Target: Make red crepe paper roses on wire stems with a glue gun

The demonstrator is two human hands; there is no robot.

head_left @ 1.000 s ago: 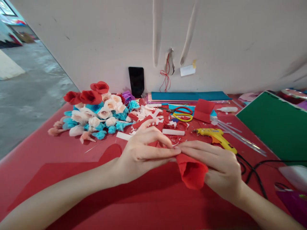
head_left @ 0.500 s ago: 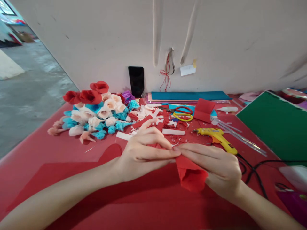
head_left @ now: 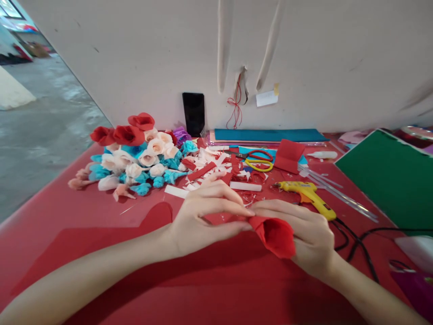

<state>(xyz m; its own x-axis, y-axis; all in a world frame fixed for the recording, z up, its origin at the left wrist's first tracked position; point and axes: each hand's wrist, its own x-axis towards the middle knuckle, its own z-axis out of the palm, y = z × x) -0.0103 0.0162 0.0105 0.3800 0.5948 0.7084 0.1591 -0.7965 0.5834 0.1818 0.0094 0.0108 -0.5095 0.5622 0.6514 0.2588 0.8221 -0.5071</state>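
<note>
A red paper flower (head_left: 275, 234), cone-shaped with its mouth facing down and toward me, is between my hands over the red table. My left hand (head_left: 209, 216) pinches its narrow end between thumb and fingers. Around the back of the flower, my right hand (head_left: 309, 237) has its fingers wrapped, and part of its grip is hidden by the paper. Red paper scraps (head_left: 202, 171) and a white paper strip (head_left: 246, 186) lie just beyond my hands. A yellow glue gun (head_left: 311, 196) rests right of them.
Finished paper flowers (head_left: 135, 158) in red, white and blue heap at the left. Scissors (head_left: 259, 164), a black phone (head_left: 194, 114) against the wall, clear sticks (head_left: 338, 194), a small white bottle (head_left: 323, 155) and a green board (head_left: 389, 180) stand around. A black cord (head_left: 361, 248) runs at right.
The flower has turned so its mouth swings up and more toward me. My left thumb has slid lower along the narrow end, and the right hand has shifted slightly left and up.
</note>
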